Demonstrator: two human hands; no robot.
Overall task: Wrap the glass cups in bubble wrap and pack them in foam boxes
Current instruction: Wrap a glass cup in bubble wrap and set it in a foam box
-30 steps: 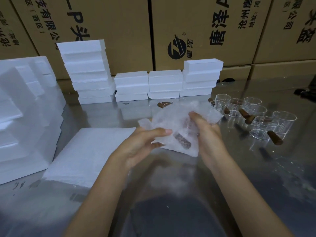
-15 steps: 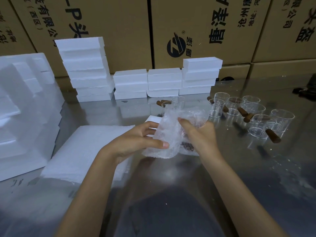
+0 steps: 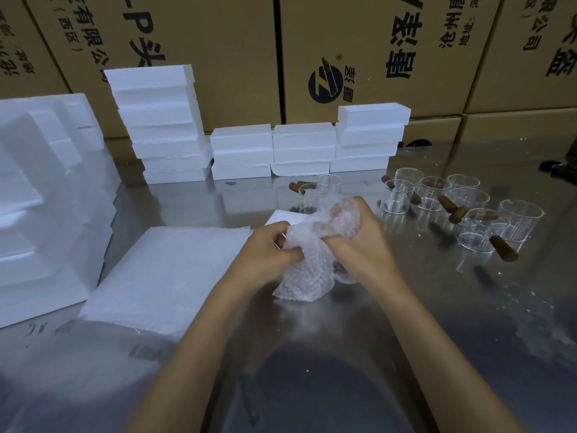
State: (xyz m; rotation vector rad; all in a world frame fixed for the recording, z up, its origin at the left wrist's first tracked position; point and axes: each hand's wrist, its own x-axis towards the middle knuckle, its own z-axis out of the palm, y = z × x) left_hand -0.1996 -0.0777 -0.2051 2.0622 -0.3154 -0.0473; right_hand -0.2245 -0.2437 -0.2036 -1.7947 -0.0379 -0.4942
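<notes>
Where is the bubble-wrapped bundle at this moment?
In the head view, the bubble-wrapped bundle sits centre frame, gripped between the left hand and right hand, above the metal table.

Two hands (image 3: 359, 242), four foam box stacks (image 3: 240, 151), roughly ten glass cups (image 3: 432, 193).

- The cardboard cartons (image 3: 237, 57) behind the table bear upside-down black Chinese print, including "有限公司" and "地址".
- One carton carries a round black logo (image 3: 324, 84) with an ® mark.
</notes>
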